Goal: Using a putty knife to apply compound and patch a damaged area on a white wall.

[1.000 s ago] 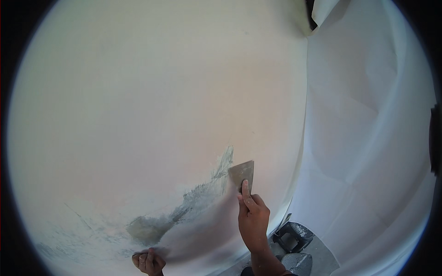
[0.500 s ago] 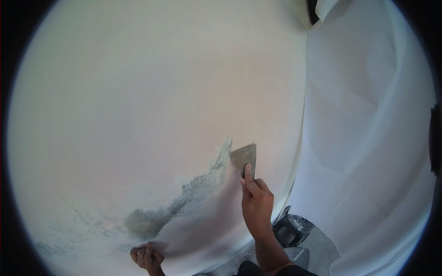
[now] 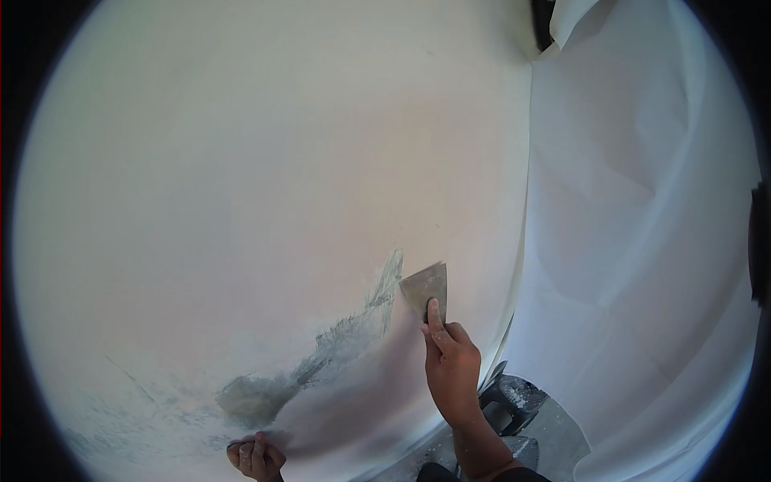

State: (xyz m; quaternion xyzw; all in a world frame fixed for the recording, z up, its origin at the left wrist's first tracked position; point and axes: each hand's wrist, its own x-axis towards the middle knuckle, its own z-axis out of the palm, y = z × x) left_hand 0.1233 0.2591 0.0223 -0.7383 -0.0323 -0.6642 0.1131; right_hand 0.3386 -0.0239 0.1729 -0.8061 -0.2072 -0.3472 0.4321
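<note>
My right hand [image 3: 454, 361] is closed round a putty knife [image 3: 427, 289], a finger stretched along its grey, tapered blade. The blade lies at or close to the pale wall [image 3: 241, 201], just right of a ragged grey streak [image 3: 353, 333]. My left hand [image 3: 257, 458] is closed low down. Above its fingers is a grey-brown, blade-like shape [image 3: 255, 400], which looks like a second putty knife; its edges blend into the grey marks and its handle is hidden.
White sheeting [image 3: 610, 241] hangs in folds along the right side. Below, near my right forearm, a dark, white-spattered object [image 3: 514, 399] stands on the grey floor [image 3: 562, 434]. Faint grey smears [image 3: 136, 402] spread over the lower left wall.
The whole view has shifted slightly, so wall marks and both hands sit a little lower. The right-hand putty knife keeps nearly the same place beside the streak.
</note>
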